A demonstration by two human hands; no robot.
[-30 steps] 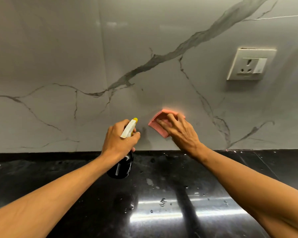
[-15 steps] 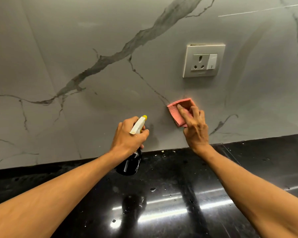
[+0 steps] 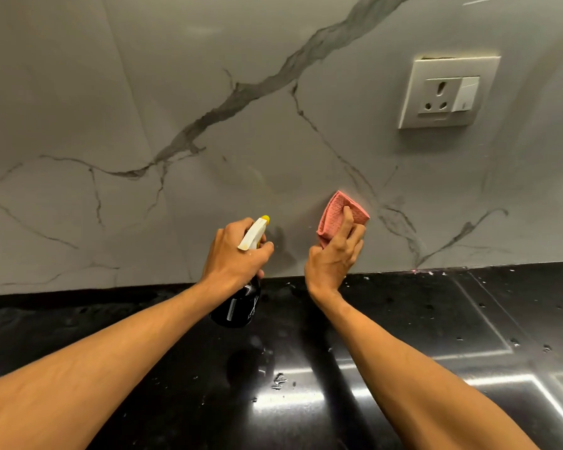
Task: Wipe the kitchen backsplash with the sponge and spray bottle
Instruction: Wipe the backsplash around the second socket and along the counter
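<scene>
The backsplash (image 3: 208, 76) is grey marble-look tile with dark veins. My left hand (image 3: 234, 254) grips a black spray bottle (image 3: 238, 306) with a white and yellow nozzle, held just above the counter and pointing at the wall. To its right, my right hand (image 3: 333, 258) holds a folded pink sponge cloth (image 3: 340, 211), fingers curled over it, low against the backsplash. Faint smears show on the tile above the two hands.
A white socket and switch plate (image 3: 446, 92) is set in the wall at the upper right. The glossy black countertop (image 3: 143, 319) runs below, dotted with droplets and crumbs. A steel sink rim (image 3: 517, 368) shows at the lower right.
My right hand has gone from flat fingers pressing the cloth to fingers curled round it, and has slid left, away from the socket. The view has swung left. The left hand keeps its hold on the bottle.
</scene>
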